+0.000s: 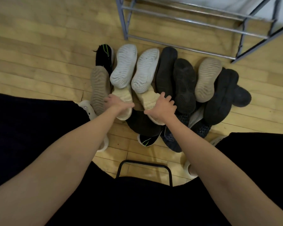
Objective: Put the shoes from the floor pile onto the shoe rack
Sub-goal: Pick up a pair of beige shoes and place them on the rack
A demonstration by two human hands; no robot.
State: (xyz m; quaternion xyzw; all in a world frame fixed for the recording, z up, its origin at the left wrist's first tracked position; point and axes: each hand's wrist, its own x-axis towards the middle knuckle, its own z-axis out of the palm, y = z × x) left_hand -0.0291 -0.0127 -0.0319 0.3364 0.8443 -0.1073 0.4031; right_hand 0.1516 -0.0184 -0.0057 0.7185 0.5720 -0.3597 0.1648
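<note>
Two hands down in the shoe pile (167, 88) on the wood floor (39, 66) right now. Left hand (119, 103) is wrapped around one cream sneaker (122, 101), right hand (162, 108) is clamped on the other cream sneaker (149, 101), both shoes sole-up. Black and tan shoes are heaped around them. Metal shoe rack (194, 23) sits just behind the pile, nothing on its bars.

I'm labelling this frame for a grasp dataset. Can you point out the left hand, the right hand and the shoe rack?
left hand (117, 102): head view, back of the hand.
right hand (162, 106): head view, back of the hand.
shoe rack (194, 23): head view, a metal rail.
</note>
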